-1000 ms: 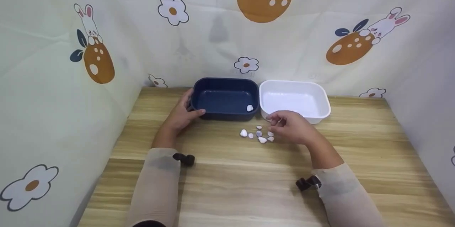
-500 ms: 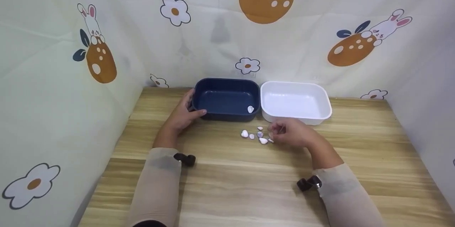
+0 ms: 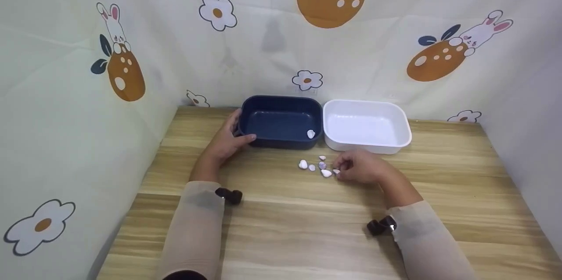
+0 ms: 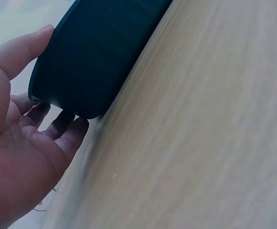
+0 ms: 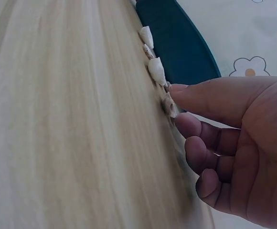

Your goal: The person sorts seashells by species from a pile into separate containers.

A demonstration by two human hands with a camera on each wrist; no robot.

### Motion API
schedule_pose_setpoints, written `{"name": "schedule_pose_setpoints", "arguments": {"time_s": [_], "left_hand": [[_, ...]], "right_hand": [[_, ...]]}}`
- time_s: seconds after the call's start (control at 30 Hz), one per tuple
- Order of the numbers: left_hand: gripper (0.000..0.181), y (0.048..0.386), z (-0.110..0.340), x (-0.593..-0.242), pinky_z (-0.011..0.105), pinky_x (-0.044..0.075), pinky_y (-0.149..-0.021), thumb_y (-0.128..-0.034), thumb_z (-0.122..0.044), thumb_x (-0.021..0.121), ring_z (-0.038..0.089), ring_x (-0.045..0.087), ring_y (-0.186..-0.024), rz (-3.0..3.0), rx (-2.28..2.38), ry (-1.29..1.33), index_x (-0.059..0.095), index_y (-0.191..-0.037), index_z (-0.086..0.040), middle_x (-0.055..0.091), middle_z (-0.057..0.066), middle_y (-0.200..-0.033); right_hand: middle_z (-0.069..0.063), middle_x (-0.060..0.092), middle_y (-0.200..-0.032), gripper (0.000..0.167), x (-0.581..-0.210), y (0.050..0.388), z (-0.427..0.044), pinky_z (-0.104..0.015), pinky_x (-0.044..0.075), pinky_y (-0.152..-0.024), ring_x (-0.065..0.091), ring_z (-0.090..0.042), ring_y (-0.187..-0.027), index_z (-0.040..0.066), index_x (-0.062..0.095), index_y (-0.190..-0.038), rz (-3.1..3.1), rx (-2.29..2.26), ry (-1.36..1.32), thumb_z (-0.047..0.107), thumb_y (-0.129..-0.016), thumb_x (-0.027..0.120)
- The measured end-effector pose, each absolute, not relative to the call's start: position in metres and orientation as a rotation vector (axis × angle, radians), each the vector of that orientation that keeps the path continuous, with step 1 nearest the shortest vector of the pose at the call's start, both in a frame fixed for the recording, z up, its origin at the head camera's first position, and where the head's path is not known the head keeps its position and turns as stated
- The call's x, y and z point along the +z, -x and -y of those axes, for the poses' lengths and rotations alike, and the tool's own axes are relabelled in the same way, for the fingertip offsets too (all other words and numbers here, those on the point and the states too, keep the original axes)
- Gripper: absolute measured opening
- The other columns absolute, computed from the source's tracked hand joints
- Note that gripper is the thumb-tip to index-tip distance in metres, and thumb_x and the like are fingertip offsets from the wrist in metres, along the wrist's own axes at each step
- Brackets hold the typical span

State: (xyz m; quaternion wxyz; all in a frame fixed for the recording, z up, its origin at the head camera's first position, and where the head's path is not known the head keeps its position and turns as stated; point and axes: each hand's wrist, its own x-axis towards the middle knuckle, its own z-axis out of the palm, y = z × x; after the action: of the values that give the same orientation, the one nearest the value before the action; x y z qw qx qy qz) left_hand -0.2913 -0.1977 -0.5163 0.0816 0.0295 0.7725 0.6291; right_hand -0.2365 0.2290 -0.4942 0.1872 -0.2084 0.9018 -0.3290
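Note:
My left hand (image 3: 225,141) holds the left end of a dark blue plastic basin (image 3: 281,143), thumb on the rim. In the left wrist view its fingers curl under the basin's end (image 4: 95,57). A white seashell (image 3: 311,134) lies inside the basin, near its right front corner. My right hand (image 3: 362,166) is low at the table, thumb and forefinger on either side of a small seashell (image 5: 169,106). Just left of it lie several loose seashells, among them a white one (image 3: 326,173), a purplish one (image 3: 322,165) and another white one (image 3: 303,164).
A white basin (image 3: 369,147) stands against the blue one's right side, just behind my right hand. Both sit near the back of the wooden table (image 3: 290,227), close to the patterned cloth wall (image 3: 246,52).
My right hand has moved down and slightly toward me, its thumb and forefinger closing at a small seashell. One shell seen beside it earlier is no longer visible. My left hand stays on the basin.

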Motion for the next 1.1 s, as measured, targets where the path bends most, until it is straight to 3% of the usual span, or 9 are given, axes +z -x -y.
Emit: {"name": "schedule_pose_setpoints", "arguments": {"time_s": [0.6, 1.1], "left_hand": [[0.105, 0.29, 0.197, -0.515, 0.048, 0.015, -0.138, -0.089, -0.024, 0.088, 0.03, 0.022, -0.167, -2.33, 1.868, -0.117, 0.024, -0.172, -0.025, 0.029, 0.008, -0.178], [0.105, 0.293, 0.197, -0.515, 0.049, 0.014, -0.138, -0.09, -0.019, 0.087, 0.031, 0.02, -0.167, -2.304, 1.89, -0.118, 0.022, -0.172, -0.025, 0.028, 0.008, -0.178]], "right_hand": [[0.005, 0.069, -0.085, 0.013, -0.497, 0.235, -0.226, -0.028, 0.05, -0.073, 0.059, -0.012, -0.079, 0.016, 0.079, -0.101, -2.564, -0.883, 0.583, 0.013, -0.089, 0.084], [-0.001, 0.071, -0.092, 0.017, -0.466, 0.232, -0.233, -0.028, 0.053, -0.076, 0.063, -0.016, -0.085, 0.016, 0.078, -0.107, -2.69, -1.048, 0.44, 0.014, -0.091, 0.077]]}}
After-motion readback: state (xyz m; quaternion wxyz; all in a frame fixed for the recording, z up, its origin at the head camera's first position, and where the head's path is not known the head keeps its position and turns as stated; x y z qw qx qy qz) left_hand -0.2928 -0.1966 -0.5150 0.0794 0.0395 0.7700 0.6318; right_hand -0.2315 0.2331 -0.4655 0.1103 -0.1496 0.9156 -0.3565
